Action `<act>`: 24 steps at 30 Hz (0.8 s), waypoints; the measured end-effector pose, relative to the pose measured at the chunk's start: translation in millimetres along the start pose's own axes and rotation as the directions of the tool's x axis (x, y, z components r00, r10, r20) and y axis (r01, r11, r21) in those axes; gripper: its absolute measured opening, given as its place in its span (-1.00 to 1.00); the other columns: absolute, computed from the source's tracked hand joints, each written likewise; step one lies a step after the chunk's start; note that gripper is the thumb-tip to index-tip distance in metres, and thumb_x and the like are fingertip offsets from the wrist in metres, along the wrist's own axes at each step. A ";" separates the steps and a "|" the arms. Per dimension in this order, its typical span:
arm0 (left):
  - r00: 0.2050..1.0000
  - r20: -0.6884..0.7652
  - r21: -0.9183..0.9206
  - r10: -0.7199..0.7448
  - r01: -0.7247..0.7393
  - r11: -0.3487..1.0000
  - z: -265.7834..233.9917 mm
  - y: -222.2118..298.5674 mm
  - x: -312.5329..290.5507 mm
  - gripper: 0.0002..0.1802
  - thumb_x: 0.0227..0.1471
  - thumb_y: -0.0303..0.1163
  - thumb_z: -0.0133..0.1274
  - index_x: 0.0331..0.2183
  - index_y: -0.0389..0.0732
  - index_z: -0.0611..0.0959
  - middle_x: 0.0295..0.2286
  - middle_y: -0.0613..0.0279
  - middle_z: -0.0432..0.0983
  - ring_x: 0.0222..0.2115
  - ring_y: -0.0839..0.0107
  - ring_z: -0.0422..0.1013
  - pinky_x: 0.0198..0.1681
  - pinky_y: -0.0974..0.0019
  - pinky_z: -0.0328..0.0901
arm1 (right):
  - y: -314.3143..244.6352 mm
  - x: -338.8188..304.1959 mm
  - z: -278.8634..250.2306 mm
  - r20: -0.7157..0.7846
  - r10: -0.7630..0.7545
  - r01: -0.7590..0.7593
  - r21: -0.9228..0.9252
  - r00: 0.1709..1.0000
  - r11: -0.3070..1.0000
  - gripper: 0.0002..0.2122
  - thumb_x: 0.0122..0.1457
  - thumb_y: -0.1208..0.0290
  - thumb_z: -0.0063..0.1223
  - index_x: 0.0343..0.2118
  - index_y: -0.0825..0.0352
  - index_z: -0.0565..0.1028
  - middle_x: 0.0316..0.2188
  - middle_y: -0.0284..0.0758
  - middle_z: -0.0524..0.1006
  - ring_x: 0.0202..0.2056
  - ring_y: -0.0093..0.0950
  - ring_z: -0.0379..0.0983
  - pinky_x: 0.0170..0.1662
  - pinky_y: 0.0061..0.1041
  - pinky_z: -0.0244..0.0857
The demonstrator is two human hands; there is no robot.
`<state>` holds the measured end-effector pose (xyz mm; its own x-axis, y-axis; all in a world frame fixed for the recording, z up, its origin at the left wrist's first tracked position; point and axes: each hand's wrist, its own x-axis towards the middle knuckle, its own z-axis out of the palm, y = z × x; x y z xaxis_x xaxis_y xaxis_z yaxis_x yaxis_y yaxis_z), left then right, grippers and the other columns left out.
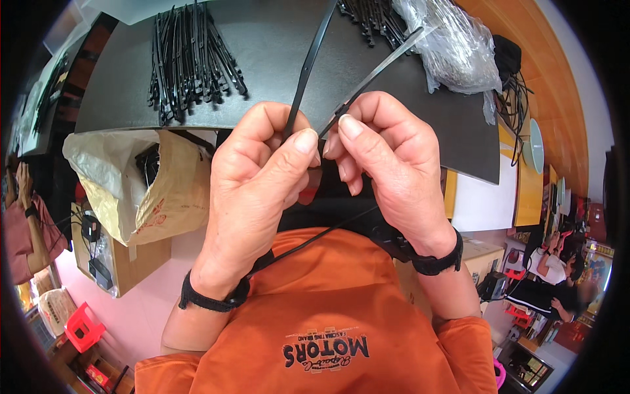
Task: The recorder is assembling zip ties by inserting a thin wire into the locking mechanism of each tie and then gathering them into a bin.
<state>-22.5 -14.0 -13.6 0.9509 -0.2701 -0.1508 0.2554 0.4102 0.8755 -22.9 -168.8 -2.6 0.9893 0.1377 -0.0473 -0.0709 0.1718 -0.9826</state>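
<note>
Close together in front of my chest, both hands are closed in a pinch. My left hand [259, 161] grips a thin flat black strap [307, 71] between thumb and fingers; it runs up past the top edge of the view. Between the thumb and forefinger of my right hand [397, 157] is a slim dark strip [379, 69], slanting up to the right, with a paler, shiny far end. Curled fingers hide the lower ends, so I cannot tell whether the two pieces join. Behind my left hand, a pile of similar black straps [190, 62] lies on the dark table [275, 59].
More black straps [377, 20] lie at the far right, beside a clear plastic bag [453, 49]. Black cables [518, 98] hang past the table's right end. An open paper bag [174, 190] stands below the left edge. Other people [554, 266] are at the right.
</note>
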 end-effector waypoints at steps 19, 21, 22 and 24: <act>0.984 -0.061 0.335 0.169 -0.139 0.932 2.9 -7.9 -2.4 -0.91 0.05 -0.49 -0.02 -0.44 -0.32 0.46 -0.63 0.46 0.30 -0.64 0.76 0.15 -0.61 0.59 0.08 | -1.5 -2.8 -0.7 -0.081 -0.057 0.052 -0.052 0.995 0.997 -0.87 0.18 0.43 -0.01 -0.36 0.40 0.40 -0.53 -0.39 0.48 -0.59 -0.75 0.33 -0.60 -0.79 0.21; 0.992 -0.061 0.303 0.109 -0.086 0.949 6.9 -2.1 -4.6 -0.89 0.05 -0.47 -0.02 -0.44 -0.32 0.47 -0.64 0.48 0.30 -0.64 0.76 0.14 -0.61 0.59 0.07 | -0.8 -5.2 -0.7 -0.088 -0.088 0.082 -0.066 0.992 0.994 -0.88 0.17 0.45 0.00 -0.38 0.40 0.40 -0.54 -0.39 0.48 -0.59 -0.76 0.32 -0.60 -0.79 0.21; 0.997 -0.060 0.270 0.048 -0.030 0.962 8.4 0.1 -5.8 -0.87 0.05 -0.45 -0.02 -0.45 -0.32 0.49 -0.65 0.49 0.29 -0.64 0.77 0.13 -0.61 0.59 0.06 | -0.3 -6.5 -0.8 -0.094 -0.116 0.109 -0.079 0.989 0.991 -0.89 0.16 0.47 0.01 -0.39 0.40 0.40 -0.55 -0.40 0.47 -0.59 -0.76 0.32 -0.60 -0.79 0.21; 0.999 -0.050 0.253 0.005 0.008 0.967 6.5 0.8 -4.6 -0.85 0.05 -0.42 -0.02 -0.45 -0.33 0.51 -0.66 0.50 0.29 -0.64 0.77 0.12 -0.61 0.59 0.05 | 1.6 -6.1 -1.0 -0.094 -0.143 0.134 -0.099 0.985 0.986 -0.91 0.15 0.50 0.01 -0.41 0.41 0.40 -0.56 -0.40 0.47 -0.59 -0.76 0.32 -0.59 -0.79 0.20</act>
<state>-27.8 -18.0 -9.2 0.9597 -0.2245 -0.1690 0.2101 0.1743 0.9620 -28.9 -170.4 -4.1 0.9969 0.0190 0.0770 0.0749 0.0914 -0.9930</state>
